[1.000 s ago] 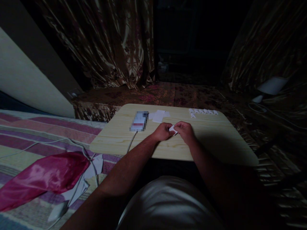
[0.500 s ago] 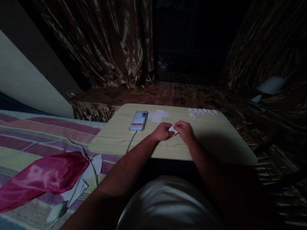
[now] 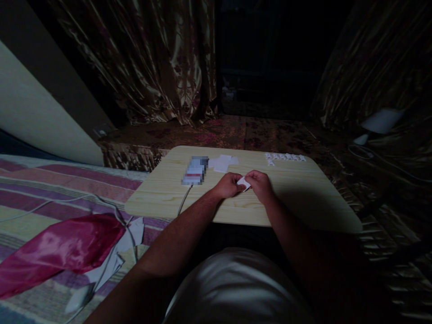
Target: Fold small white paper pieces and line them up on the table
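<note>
A small white piece of folded paper [image 3: 243, 183] is pinched between my two hands, just above the wooden table. My left hand [image 3: 230, 185] is closed on its left side, thumb along the lower part. On its upper right, the fingers of my right hand [image 3: 258, 182] grip the same paper. White paper sheets [image 3: 223, 163] lie overlapping on the table beyond my left hand. At the far right corner, several small folded white paper pieces [image 3: 285, 157] sit in a row, with one in front of the row's left end.
A phone-like device with a blurred screen [image 3: 195, 171] lies left on the table [image 3: 151, 198], its cable [image 3: 184, 200] running over the near edge. A pink satiny cloth [image 3: 67, 245], papers [image 3: 135, 234] and cords rest on the striped bedding. A white lamp [image 3: 381, 120] stands far right.
The paper between my fingers has shifted slightly and shows a bit more of its surface with a crease. Both hands stay almost in place.
</note>
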The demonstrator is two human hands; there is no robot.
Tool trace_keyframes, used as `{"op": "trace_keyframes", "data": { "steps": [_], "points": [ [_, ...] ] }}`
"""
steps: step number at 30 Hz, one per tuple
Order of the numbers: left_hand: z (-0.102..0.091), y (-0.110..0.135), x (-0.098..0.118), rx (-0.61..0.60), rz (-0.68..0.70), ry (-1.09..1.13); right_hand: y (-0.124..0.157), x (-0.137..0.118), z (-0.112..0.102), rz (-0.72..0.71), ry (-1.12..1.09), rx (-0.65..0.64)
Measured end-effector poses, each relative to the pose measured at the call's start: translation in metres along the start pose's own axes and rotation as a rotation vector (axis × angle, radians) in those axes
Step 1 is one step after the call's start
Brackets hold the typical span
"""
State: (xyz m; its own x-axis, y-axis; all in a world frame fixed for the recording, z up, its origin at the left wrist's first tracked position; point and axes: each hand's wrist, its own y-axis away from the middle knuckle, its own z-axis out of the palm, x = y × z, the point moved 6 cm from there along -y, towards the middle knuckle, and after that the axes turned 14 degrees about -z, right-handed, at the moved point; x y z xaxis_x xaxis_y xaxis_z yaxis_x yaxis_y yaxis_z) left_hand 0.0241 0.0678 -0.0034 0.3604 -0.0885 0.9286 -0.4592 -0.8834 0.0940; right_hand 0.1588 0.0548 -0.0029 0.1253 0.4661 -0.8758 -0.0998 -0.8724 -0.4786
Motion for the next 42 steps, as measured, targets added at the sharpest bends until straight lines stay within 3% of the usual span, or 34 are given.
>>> {"op": "trace_keyframes", "data": {
  "steps": [5,12,18,25,34,42],
  "points": [
    [-0.002,0.000,0.001,0.025,-0.023,0.027,0.001,-0.004,0.000,0.006,-0.005,0.026],
    [-0.007,-0.001,-0.004,0.036,-0.079,0.257,0.001,-0.003,-0.002,0.037,-0.031,0.003],
    [-0.005,-0.001,-0.004,0.025,-0.052,0.250,0.000,-0.002,-0.002,-0.012,0.007,-0.004],
    [-0.017,-0.003,-0.003,0.172,0.029,0.366,0.001,-0.004,0.002,-0.044,0.035,-0.045],
    [-0.020,-0.003,-0.005,0.149,-0.016,0.470,0.002,-0.009,0.005,-0.041,0.064,-0.089],
    [-0.017,0.001,-0.001,0.158,-0.032,0.392,0.002,-0.006,0.002,-0.004,0.108,-0.074]
  ]
}}
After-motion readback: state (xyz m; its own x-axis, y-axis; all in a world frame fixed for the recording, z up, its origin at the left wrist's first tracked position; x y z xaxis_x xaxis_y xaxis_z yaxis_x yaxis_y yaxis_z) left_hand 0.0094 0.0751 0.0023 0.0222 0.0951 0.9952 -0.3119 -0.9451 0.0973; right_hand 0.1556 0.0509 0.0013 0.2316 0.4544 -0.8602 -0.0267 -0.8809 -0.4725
